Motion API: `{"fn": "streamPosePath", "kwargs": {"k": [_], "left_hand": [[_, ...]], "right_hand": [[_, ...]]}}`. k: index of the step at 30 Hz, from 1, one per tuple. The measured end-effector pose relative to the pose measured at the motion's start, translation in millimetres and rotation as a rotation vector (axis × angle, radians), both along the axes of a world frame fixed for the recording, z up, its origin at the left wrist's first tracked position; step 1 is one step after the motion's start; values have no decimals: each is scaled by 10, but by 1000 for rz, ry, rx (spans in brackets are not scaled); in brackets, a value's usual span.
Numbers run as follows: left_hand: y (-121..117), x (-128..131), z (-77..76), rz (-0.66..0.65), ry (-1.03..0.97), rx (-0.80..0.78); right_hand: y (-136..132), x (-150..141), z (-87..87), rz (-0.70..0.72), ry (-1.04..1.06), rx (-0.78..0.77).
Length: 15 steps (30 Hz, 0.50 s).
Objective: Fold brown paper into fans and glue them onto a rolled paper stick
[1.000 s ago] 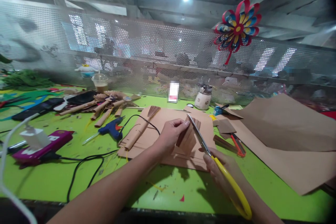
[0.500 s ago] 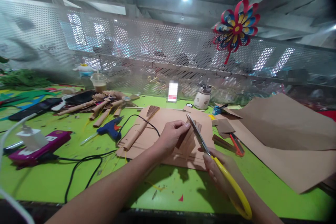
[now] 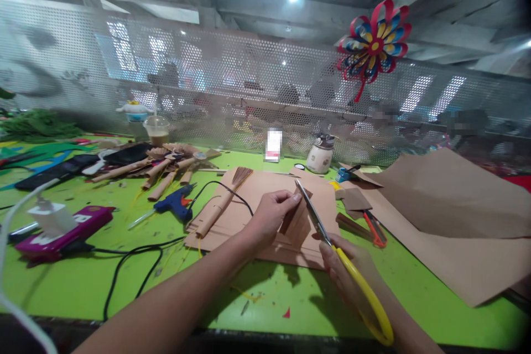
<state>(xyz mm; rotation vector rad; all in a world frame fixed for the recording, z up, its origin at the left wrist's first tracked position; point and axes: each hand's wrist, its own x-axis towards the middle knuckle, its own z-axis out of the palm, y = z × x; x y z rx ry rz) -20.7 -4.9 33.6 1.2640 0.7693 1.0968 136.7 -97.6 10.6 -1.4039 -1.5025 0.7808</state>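
Note:
My left hand [image 3: 269, 215] pinches a small folded piece of brown paper [image 3: 296, 221] and holds it upright above a brown paper sheet [image 3: 265, 210] on the green table [image 3: 83, 282]. My right hand [image 3: 346, 271] grips yellow-handled scissors [image 3: 332, 243]. Their blades point up and away, and they lie against the right edge of the folded piece. A rolled brown paper broom [image 3: 222, 199] lies on the sheet to the left of my hands.
A blue glue gun [image 3: 176, 203] with a black cable lies left of the sheet. Several paper rolls [image 3: 166, 168], a magenta box [image 3: 62, 229], orange-handled scissors [image 3: 375, 228] and large brown sheets [image 3: 452, 215] surround it. A perforated screen [image 3: 207, 83] with a paper pinwheel [image 3: 375, 44] closes the back.
The fringed strips at the right of the folded piece are gone; it now looks narrower against the scissor blades. Both hands have hardly moved.

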Motion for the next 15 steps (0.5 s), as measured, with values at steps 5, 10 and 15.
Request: {"fn": "streamPosePath", "kwargs": {"k": [5, 10, 15], "left_hand": [[5, 7, 0, 25, -1, 29], [17, 9, -2, 11, -8, 26], [5, 11, -7, 14, -10, 10]], "right_hand": [[0, -28, 11, -9, -2, -21], [7, -12, -4, -27, -17, -9], [3, -1, -8, -40, -52, -2]]}}
